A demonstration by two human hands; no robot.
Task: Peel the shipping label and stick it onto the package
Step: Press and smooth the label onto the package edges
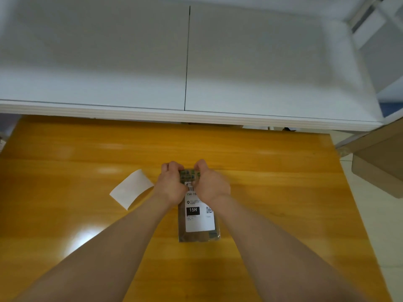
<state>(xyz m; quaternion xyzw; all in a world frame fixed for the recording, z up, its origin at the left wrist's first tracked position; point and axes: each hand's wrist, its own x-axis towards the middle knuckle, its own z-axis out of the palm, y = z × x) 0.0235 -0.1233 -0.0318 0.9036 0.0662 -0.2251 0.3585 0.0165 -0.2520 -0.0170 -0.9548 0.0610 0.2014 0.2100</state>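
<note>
A small brown package (197,235) in clear wrap lies lengthwise on the yellow wooden table (65,214). A white shipping label (199,222) with a black "15H" block and a QR code lies flat on top of it. My left hand (171,185) and my right hand (210,184) are both at the package's far end, fingers curled over its top edge and the label's upper part. The far end of the label is hidden under my hands. A blank white backing sheet (130,188) lies on the table to the left of my left hand.
A white cabinet top (130,62) with a dark seam runs along the far side of the table. An open cardboard box (379,162) stands off the table's right edge on a pale floor.
</note>
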